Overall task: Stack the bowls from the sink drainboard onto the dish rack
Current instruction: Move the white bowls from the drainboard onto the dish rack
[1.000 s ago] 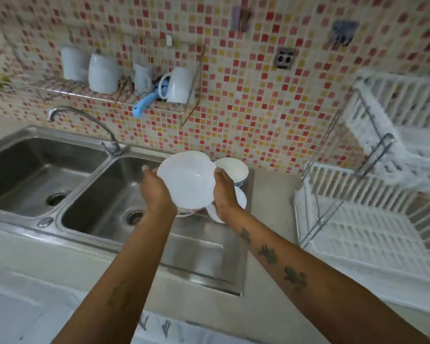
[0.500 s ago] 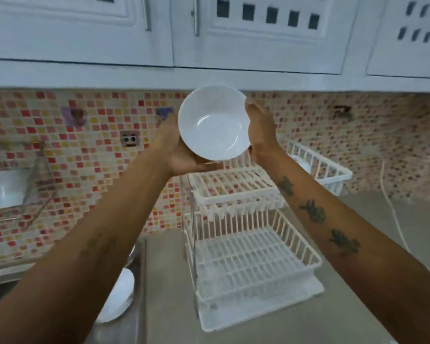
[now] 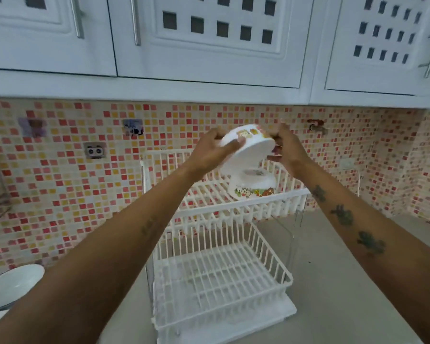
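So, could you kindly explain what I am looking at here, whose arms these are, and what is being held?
This is one picture from a camera worn on a person's head, looking forward and down, so the arms are the wearer's own. The left hand and right hand hold a white bowl with cartoon prints, turned upside down and tilted. It is above the top tier of a white two-tier dish rack on the grey counter. Another printed bowl already sits upside down on that tier. A plain white bowl shows at lower left.

Glossy white bowl (image 3: pixel 246 155); white plastic dish rack (image 3: pixel 221 276); matt grey counter (image 3: pixel 345 281).
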Tool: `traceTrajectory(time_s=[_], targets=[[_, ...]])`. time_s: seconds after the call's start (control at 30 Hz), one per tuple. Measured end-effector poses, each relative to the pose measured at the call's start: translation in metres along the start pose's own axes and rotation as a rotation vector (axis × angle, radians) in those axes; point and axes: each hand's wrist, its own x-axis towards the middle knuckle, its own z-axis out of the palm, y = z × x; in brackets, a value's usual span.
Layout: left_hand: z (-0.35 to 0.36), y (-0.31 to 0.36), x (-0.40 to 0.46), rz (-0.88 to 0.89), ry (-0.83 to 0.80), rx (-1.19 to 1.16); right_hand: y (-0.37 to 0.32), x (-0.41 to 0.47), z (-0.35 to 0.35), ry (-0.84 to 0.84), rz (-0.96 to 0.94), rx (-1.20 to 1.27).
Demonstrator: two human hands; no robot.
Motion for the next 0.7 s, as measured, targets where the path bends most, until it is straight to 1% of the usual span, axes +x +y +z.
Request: traceTrajectory(time_s=[0.1, 0.17, 0.27, 0.33, 0.43, 0.53, 0.63, 0.7], targets=[[0.017, -0.008, 0.012, 0.205, 0.036, 0.302, 0.008, 0.012, -0.011, -0.007, 0.009, -0.115], [0.025, -0.015, 0.021, 0.247, 0.034, 0.364, 0.015, 0.016, -0.012, -0.005, -0.011, -0.165], [0.036, -0.026, 0.035, 0.276, -0.003, 0.441, 0.029, 0.023, -0.011, 0.018, -0.061, -0.263], [0.045, -0.030, 0.043, 0.272, -0.036, 0.500, 0.040, 0.025, -0.010, 0.048, -0.051, -0.316], [0.060, -0.036, 0.049, 0.263, -0.089, 0.575, 0.055, 0.029, -0.009, 0.124, 0.014, -0.298], [0.074, -0.045, 0.049, 0.256, -0.100, 0.587, 0.061, 0.032, -0.010, 0.166, 0.087, -0.243], [0.079, -0.050, 0.050, 0.261, -0.090, 0.595, 0.064, 0.033, -0.013, 0.159, 0.120, -0.216], [0.079, -0.051, 0.048, 0.240, -0.104, 0.607, 0.066, 0.034, -0.013, 0.124, 0.148, -0.236]])
